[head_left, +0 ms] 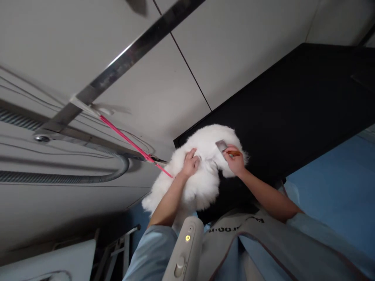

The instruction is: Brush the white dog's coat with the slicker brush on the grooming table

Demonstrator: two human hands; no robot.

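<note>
A fluffy white dog (202,187) is on a black table, its head and legs hard to make out in the fur. My left hand (191,166) rests on the dog's coat with its fingers apart and slightly bent. In my right hand (236,163) is a slicker brush (222,146) with a flat metal head and a brown handle. The brush head lies against the white fur, to the right of my left hand. A pink grooming loop (125,137) runs from a metal bar down to the dog's fur near my left forearm.
The black table (293,105) stretches to the upper right. A metal bar (129,58) crosses above the dog at the left. A ribbed hose (73,177) and cables run along the pale wall. A beige device (186,249) with a lit yellow button hangs close to my chest.
</note>
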